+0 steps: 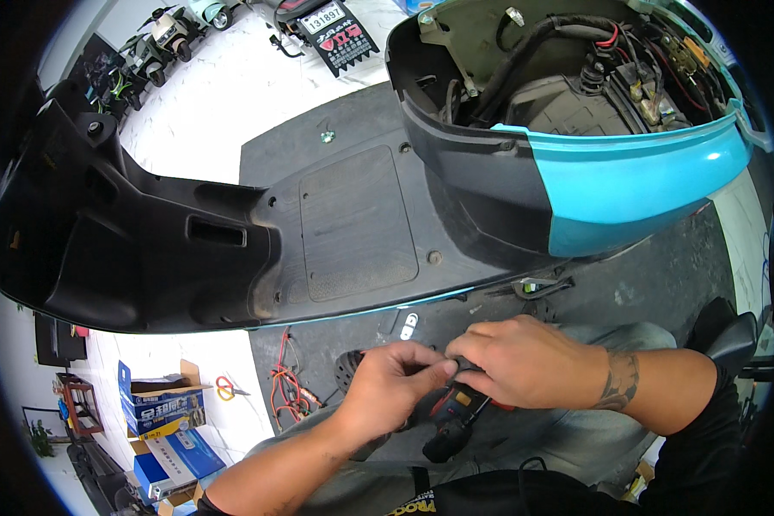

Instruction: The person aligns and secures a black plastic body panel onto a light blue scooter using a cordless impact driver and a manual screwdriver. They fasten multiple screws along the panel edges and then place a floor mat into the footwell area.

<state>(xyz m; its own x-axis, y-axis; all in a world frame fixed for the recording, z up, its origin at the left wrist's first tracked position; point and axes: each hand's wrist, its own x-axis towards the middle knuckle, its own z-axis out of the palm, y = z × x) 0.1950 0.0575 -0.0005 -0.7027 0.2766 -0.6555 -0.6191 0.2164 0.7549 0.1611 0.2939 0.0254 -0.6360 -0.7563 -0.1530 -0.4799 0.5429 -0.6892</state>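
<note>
My left hand [391, 385] and my right hand [525, 361] meet above my lap, thumbs and fingertips pinched together. Between them is a small dark piece [464, 365], mostly covered by the fingers, so its kind is unclear. Just beneath my hands is a black and red cordless power tool [450, 423]; its upper part is hidden by them. Beyond my hands stands a scooter with a black footboard [357, 224] and a turquoise side panel [636, 185]. Its seat is off, and wiring [525, 69] shows in the open body.
A white, rounded small object [409, 325] lies on the dark mat beside the scooter. Red and black cables [291, 391] are at the left, with orange-handled scissors [227, 389] and an open blue carton [159, 404] farther left. Other scooters [172, 34] stand at the back.
</note>
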